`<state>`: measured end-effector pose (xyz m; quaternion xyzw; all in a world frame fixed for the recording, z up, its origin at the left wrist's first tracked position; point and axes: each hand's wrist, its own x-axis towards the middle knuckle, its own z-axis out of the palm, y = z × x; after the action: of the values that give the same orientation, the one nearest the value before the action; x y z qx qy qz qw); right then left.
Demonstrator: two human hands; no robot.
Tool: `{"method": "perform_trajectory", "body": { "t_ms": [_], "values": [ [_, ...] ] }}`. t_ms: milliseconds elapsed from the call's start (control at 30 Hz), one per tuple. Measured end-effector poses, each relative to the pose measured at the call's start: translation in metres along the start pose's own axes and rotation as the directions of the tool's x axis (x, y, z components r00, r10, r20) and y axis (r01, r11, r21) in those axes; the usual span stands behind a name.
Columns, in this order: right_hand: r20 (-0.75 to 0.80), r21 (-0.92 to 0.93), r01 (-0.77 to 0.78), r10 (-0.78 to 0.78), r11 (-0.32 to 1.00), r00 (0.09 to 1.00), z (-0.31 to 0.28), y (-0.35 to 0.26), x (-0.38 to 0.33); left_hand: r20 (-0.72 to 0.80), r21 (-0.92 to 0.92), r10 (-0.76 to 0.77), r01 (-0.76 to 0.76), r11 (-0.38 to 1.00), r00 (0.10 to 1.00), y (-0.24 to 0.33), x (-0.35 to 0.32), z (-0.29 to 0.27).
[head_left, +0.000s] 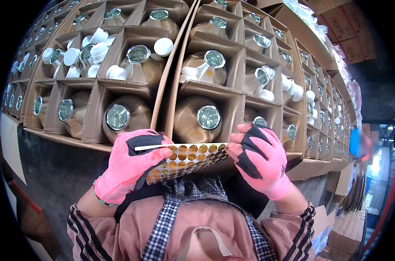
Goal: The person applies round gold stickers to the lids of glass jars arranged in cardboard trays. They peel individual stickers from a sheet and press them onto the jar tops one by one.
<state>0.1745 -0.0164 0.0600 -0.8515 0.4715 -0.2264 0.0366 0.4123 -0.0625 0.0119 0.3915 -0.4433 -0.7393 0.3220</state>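
Observation:
A sheet of round gold stickers [193, 157] on white backing stretches between my hands, in front of the near edge of the boxes. My left hand [134, 158], in a pink and black fingerless-tip glove, is closed on its left end. A thin white strip [148, 147] sticks out past that thumb. At the sheet's right end, my right hand [262, 158], gloved alike, has its fingertips closed on the edge. Just beyond the sheet, a gold-brown glass bottle [193, 119] with a round, shiny silver-rimmed mouth stands in a cardboard compartment.
Cardboard boxes with dividers [167, 87] hold several such bottles in rows. White plastic caps [97, 48] lie among them, with a lone cap [163, 46] near a divider. Stacked cartons [347, 30] stand at the far right. A blurred person [365, 145] is at the right.

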Motion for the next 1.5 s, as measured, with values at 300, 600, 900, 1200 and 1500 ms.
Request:
{"method": "perform_trajectory", "body": {
  "t_ms": [300,600,900,1200,1500],
  "values": [
    [0.023,0.232,-0.080,0.077,0.969,0.997,-0.010,0.008,0.001,0.007,-0.005,-0.036,0.036,0.999,0.999,0.001,-0.002,-0.001],
    [-0.026,-0.198,-0.323,0.324,0.925,0.946,-0.006,0.134,0.015,0.045,0.020,-0.038,0.037,0.999,0.998,0.001,-0.001,0.001],
    [0.439,-0.571,0.081,0.220,0.817,0.871,0.025,0.185,0.033,0.037,0.040,-0.016,0.015,0.999,0.999,-0.001,0.000,-0.001],
    [0.245,-0.561,0.051,0.107,0.826,0.963,0.022,0.190,0.023,0.031,0.047,-0.043,0.041,0.998,0.999,0.001,0.004,-0.001],
    [0.029,0.210,-0.093,0.089,0.973,0.996,-0.021,0.041,0.027,0.010,0.022,-0.047,0.047,0.999,0.999,-0.002,0.006,0.000]
  ]
}}
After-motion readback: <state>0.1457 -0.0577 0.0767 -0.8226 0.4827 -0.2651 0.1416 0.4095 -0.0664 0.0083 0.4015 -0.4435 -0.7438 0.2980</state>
